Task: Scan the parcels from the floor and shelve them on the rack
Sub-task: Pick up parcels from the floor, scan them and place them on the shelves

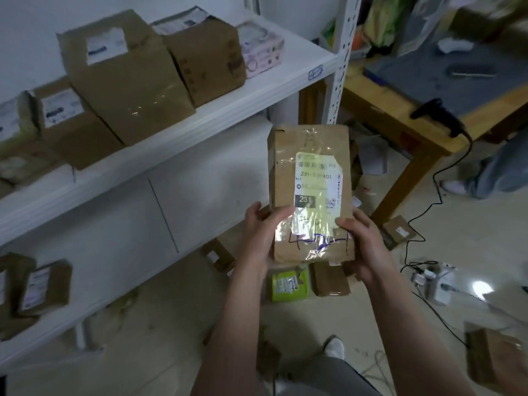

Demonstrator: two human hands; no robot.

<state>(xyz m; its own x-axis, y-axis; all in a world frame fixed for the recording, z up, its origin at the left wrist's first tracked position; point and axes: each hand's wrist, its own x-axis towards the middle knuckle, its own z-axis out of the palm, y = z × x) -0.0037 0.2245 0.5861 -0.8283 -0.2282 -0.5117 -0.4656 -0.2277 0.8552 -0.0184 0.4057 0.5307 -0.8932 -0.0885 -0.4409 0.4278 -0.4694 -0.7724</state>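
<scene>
Head view: the brown parcel [310, 155] is held in the air, label facing the camera, just off the right end of the rack [183, 130]. The left hand [258, 235] and right hand [361, 244] grip its lower corners, fingers curled round its sides. A scanner [440, 117] lies at the front edge of the wooden table [380, 110].

Pale glossy floor [463, 224] with a bright glare spot [483, 287], white wall [31, 30], wooden table [388, 112] at right.

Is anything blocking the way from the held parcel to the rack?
Nothing visible does. The left hand and right hand hold the parcel beside the rack; its lower shelf is bare there, while boxes crowd the upper shelf.
</scene>
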